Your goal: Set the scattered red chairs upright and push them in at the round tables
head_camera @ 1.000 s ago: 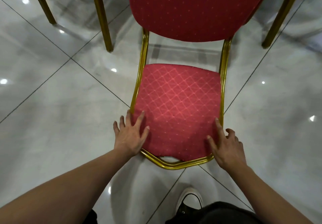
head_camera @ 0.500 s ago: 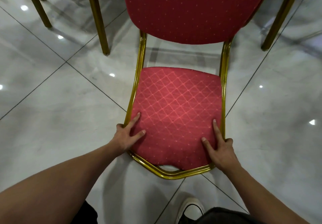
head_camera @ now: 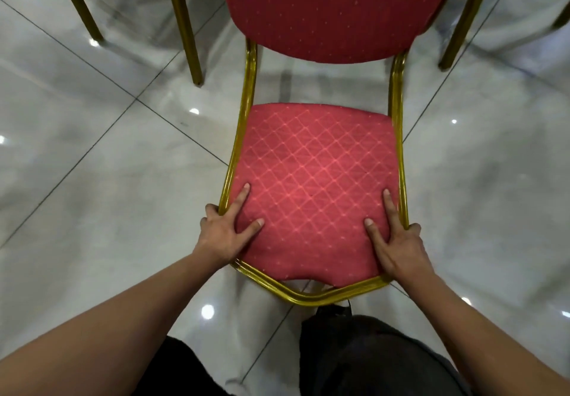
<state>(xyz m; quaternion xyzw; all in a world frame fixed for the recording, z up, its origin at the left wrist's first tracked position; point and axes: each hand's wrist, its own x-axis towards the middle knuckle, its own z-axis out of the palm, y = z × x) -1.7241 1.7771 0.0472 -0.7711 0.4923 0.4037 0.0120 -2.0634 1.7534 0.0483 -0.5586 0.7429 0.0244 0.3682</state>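
A red padded chair (head_camera: 314, 173) with a gold metal frame lies on the glossy floor right below me. Its diamond-patterned panel is nearest me, and its other red padded part (head_camera: 333, 10) is farther off at the top of the view. My left hand (head_camera: 223, 229) grips the frame's left side, thumb and forefinger lying on the fabric, the other fingers curled round the gold tube. My right hand (head_camera: 396, 241) grips the right side of the frame the same way.
Gold legs of other chairs stand at the far left (head_camera: 78, 4), left of centre (head_camera: 185, 25) and far right (head_camera: 462, 22). Grey marble floor tiles (head_camera: 92, 179) spread all around. My dark trousers (head_camera: 370, 355) fill the bottom edge.
Both hands went from lying flat on the near corners of the fabric to closing round the gold side tubes. The chair now sits closer to me.
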